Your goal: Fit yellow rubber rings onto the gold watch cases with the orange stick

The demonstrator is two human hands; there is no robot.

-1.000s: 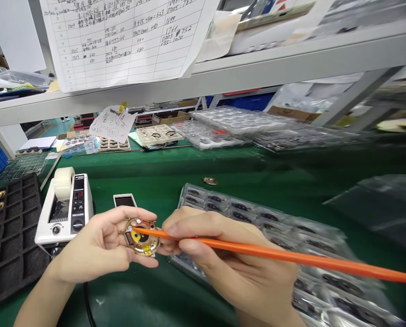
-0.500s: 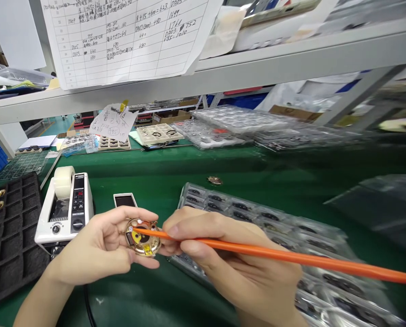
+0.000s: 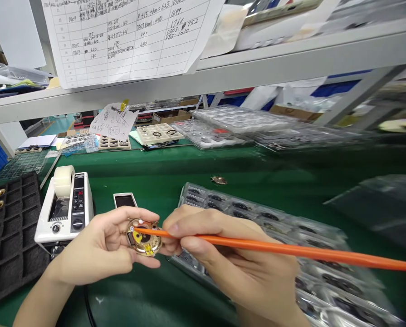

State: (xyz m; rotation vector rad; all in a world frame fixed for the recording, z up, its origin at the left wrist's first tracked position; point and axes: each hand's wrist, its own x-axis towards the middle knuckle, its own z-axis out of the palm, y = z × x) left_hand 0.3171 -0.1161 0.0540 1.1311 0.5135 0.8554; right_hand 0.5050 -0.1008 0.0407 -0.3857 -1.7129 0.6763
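Note:
A round gold-rimmed part (image 3: 144,237) with yellow pieces and a dark centre is held between the fingers of my left hand (image 3: 94,250). My right hand (image 3: 237,254) grips a long orange stick (image 3: 274,247) like a pen, its narrow tip resting over the inside of the round part. The stick's other end runs out past the right edge of the view. Fingertips of my right hand are close to the part's right rim; whether they touch it I cannot tell.
A white tape dispenser (image 3: 65,209) and a black compartment tray (image 3: 14,236) stand at the left. Clear plastic trays (image 3: 277,227) of dark parts lie under and beyond my right hand. A small metal piece (image 3: 219,180) and a small white-rimmed box (image 3: 124,196) lie behind.
The outer part of the orange stick has swung slightly upward in the view. The small metal piece at the back appears a little further right. Both holds are the same.

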